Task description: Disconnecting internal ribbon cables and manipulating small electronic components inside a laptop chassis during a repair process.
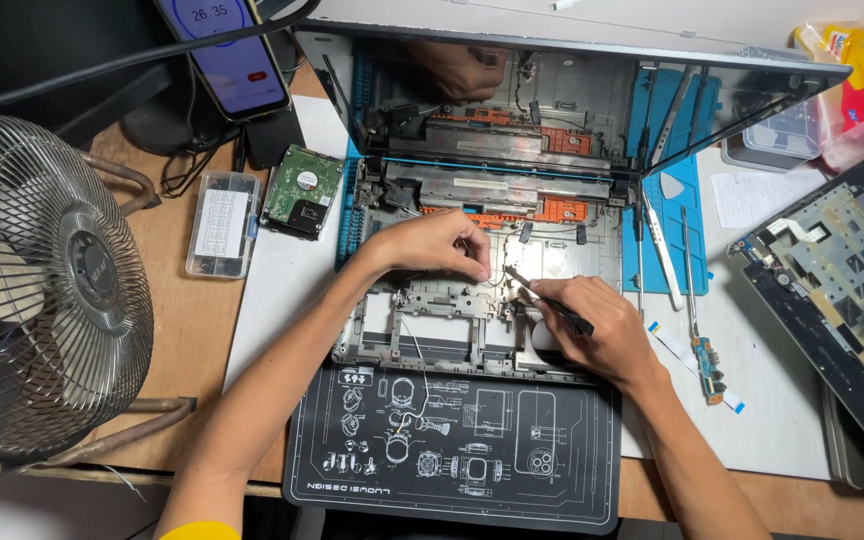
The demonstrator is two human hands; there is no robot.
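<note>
An opened laptop shell (422, 310) lies in front of me, its screen (512, 95) tilted up at the back. My left hand (437, 245) rests on the bare chassis, fingertips pinching at something small near a thin wire; what it pinches is too small to tell. My right hand (592, 325) grips a dark slim tool (547, 300), probably tweezers, its tip pointing up-left toward my left fingertips. A thin cable (414, 350) trails down from the chassis onto the black mat.
A black printed mat (452, 460) lies at the near edge. A metal fan (47, 285) stands left. A hard drive (300, 190), clear parts box (222, 222) and phone (222, 50) sit at back left. Tweezers (662, 250), a small circuit board (709, 365) and a motherboard (842, 290) lie right.
</note>
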